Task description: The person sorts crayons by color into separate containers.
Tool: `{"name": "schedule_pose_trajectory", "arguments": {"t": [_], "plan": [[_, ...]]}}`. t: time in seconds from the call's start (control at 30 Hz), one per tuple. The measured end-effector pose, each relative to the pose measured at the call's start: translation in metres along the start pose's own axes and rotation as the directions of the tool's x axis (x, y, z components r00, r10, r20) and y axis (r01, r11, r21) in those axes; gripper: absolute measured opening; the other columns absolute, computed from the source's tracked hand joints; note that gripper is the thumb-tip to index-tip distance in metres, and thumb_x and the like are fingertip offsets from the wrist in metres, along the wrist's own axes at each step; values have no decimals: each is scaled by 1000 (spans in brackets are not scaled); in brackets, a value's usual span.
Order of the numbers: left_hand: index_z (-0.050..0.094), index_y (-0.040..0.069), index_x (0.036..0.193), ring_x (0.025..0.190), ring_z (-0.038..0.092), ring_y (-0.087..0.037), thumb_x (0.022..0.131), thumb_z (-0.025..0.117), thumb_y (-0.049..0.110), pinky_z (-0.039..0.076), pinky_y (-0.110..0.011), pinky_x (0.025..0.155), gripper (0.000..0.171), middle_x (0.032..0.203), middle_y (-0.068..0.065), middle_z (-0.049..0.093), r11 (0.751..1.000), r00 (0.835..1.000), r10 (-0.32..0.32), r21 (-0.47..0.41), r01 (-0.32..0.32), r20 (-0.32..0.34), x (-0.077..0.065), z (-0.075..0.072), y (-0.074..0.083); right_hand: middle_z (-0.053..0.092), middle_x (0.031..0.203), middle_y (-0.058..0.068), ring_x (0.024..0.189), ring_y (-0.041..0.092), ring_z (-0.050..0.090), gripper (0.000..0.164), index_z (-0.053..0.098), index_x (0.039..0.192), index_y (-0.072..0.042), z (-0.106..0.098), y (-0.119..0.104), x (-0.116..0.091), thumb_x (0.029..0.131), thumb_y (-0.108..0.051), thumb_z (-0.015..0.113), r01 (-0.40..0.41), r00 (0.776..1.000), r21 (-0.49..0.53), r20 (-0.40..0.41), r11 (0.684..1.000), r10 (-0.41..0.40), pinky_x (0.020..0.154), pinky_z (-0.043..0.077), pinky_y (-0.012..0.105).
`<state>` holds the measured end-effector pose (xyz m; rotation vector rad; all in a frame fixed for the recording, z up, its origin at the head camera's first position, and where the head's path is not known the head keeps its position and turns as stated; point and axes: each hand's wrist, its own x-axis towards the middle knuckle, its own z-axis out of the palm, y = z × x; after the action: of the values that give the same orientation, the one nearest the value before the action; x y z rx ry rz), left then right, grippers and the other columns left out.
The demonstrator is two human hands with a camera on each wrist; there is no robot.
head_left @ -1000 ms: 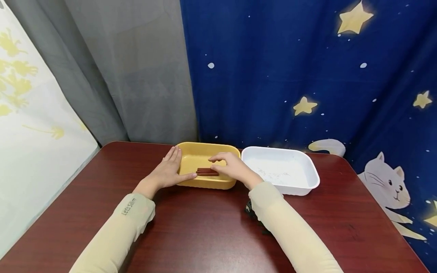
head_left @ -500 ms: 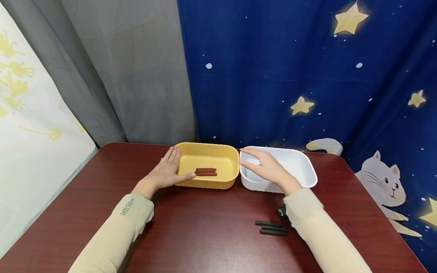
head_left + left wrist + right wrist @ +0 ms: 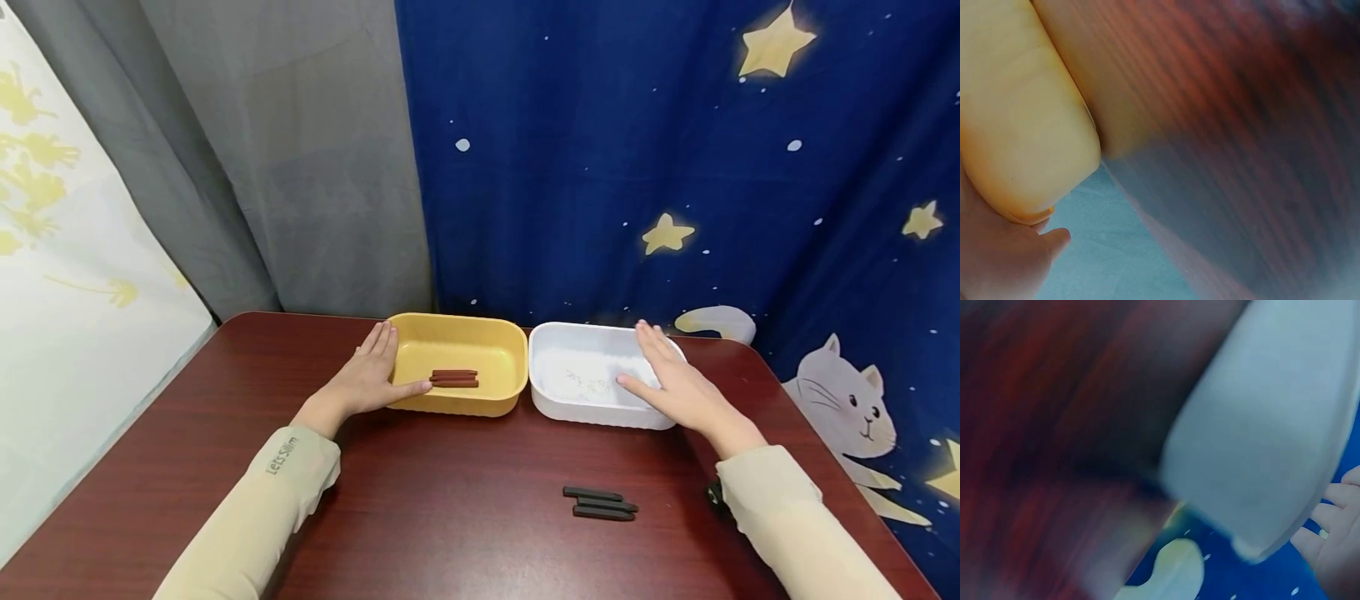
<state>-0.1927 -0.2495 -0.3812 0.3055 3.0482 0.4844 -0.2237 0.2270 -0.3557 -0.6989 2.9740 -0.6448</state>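
On the dark-red wooden bench (image 3: 442, 508), skewing threatens

Nearest, slim black sticks (image 3: 603, 504) could scatter if brushed. Beyond, left hand (image 3: 366, 373) and right hand (image 3: 686, 393), fingers straight, flank the yellow plastic tub (image 3: 450, 405), slim red-brown sticks (image 3: 455, 379) inside, and white plastic tub (image 3: 592, 412); uneven pushing could skew either.

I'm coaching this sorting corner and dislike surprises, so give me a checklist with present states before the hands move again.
1. Left hand at the yellow tray's left end: ok.
2. Right hand free of sticks: ok, fingers extended.
3. Brown sticks inside the yellow tray: ok, three lie together.
4. Black sticks inside a tray: not ok, three lie on the table.
5. Right hand firmly against the white tray: cannot tell.
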Motion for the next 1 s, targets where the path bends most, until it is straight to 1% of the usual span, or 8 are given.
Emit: {"name": "schedule_pose_trajectory", "arguments": {"t": [0.17, 0.27, 0.43, 0.57, 0.73, 0.83, 0.93, 1.0], "plan": [[4, -7, 156, 155, -5, -36, 84, 52, 78, 11, -57, 124, 121, 167, -20, -5, 1000, 1000, -7, -3, 7, 8, 0, -2, 1, -9, 167, 16, 155, 38, -5, 105, -9, 158, -3, -4, 17, -11, 95, -59, 54, -15, 1000, -25, 22, 1000, 16, 117, 13, 67], [4, -7, 156, 155, -6, -35, 84, 52, 78, 11, -59, 123, 122, 167, -20, -5, 1000, 1000, -10, -13, 10, 16, 1, -3, 4, -11, 166, 21, 154, 41, -7, 108, -12, 156, 0, -4, 26, -13, 95, -56, 56, -11, 999, -30, 38, 999, 12, 117, 11, 69], [4, -7, 156, 155, -6, -36, 84, 53, 77, 12, -61, 122, 121, 167, -20, -4, 1000, 1000, -15, -15, 15, 23, 2, -4, 5, -11, 164, 27, 152, 45, -6, 114, -10, 154, 8, 0, 38, -11, 92, -59, 58, -24, 996, -73, 88, 997, 30, 116, 10, 71], [4, -7, 156, 155, -5, -36, 84, 52, 78, 13, -61, 121, 121, 167, -21, -3, 1000, 1000, -10, -8, 10, 24, 1, -2, 5, -7, 162, 32, 151, 48, -6, 118, -5, 153, 13, 2, 42, -11, 89, -62, 60, -32, 994, -117, 99, 993, 44, 116, 11, 70], [2, -4, 157, 155, -6, -36, 83, 48, 83, 12, -62, 121, 123, 167, -19, -6, 1000, 999, -23, 9, 23, 31, 0, -2, 5, -6, 163, 30, 152, 47, -4, 122, -4, 154, 11, 2, 41, -12, 86, -66, 61, -78, 989, -95, 117, 992, 89, 118, 11, 68], [3, 0, 159, 156, -6, -34, 82, 48, 83, 7, -66, 120, 122, 168, -17, -3, 999, 999, -45, 24, 45, 24, -2, -3, 6, -7, 164, 29, 152, 47, -5, 124, -5, 154, 10, 2, 41, -11, 85, -68, 61, -102, 985, -79, 132, 992, 111, 118, 10, 67], [5, 4, 160, 156, -5, -34, 82, 48, 83, 2, -70, 117, 119, 168, -15, 1, 998, 998, -58, 34, 58, 8, -3, -4, 9, -5, 164, 30, 152, 47, -5, 125, -5, 154, 11, 2, 43, -11, 84, -69, 62, -101, 985, -83, 133, 991, 112, 119, 9, 66], [7, 5, 160, 156, -4, -34, 83, 48, 82, 0, -72, 116, 117, 168, -15, 4, 998, 999, -52, 29, 52, -6, -4, -3, 12, -4, 163, 30, 152, 47, -4, 124, -3, 154, 11, 3, 44, -11, 84, -68, 62, -95, 986, -84, 131, 992, 106, 119, 9, 66]]}}
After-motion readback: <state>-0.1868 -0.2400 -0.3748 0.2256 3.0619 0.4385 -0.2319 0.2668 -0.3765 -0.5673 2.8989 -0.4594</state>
